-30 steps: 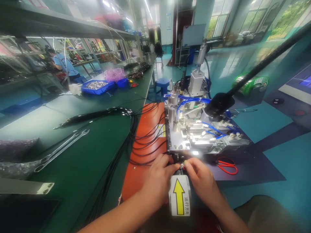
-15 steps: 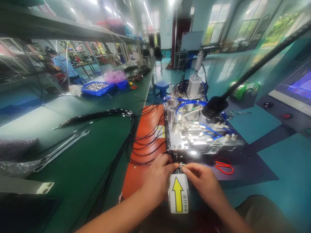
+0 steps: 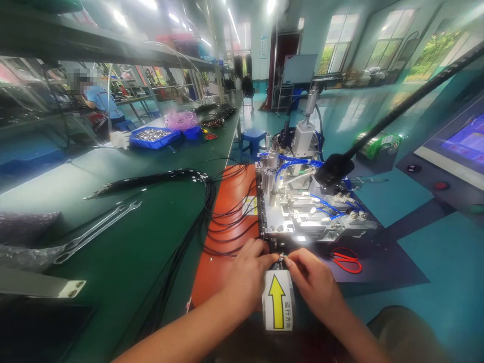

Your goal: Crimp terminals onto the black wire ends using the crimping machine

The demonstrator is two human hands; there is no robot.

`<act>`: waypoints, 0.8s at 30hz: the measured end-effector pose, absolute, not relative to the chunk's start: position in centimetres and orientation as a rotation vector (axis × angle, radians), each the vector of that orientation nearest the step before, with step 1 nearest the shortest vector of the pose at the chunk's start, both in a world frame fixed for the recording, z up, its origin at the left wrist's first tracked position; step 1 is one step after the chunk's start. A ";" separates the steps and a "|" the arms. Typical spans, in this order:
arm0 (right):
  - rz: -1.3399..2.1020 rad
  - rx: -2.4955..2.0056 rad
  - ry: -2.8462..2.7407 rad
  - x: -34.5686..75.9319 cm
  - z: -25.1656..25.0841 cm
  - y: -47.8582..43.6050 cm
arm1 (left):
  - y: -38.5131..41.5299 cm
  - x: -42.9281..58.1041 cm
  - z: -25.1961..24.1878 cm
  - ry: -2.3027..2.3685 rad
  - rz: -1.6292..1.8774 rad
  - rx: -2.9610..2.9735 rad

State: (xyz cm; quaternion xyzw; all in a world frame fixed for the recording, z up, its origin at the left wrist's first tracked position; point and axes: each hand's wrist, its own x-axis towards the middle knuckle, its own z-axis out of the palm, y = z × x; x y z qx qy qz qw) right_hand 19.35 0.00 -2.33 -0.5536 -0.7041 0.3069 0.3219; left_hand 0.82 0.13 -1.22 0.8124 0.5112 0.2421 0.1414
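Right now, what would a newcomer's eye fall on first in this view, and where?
Probably the yellow arrow on its white label, low in the middle, between the left hand and right hand. Beyond them gleams a silvery machine with blue tubes. An orange panel crossed by black cables lies to its left; red scissors lie near its front right.

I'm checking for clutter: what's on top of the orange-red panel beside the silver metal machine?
Thin black cables cross the panel, with a white-and-yellow label near its right edge. The left hand and forearm cover its lower right; anything there is hidden.
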 end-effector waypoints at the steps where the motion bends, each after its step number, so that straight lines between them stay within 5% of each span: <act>1: 0.784 -1.441 -1.865 19.4 -2.3 0.1 | 0.1 0.8 -1.3 1.473 0.702 2.350; 24: 0.952 -1.455 -1.715 19.0 -2.4 0.2 | 0.1 0.8 -1.6 1.375 0.886 2.284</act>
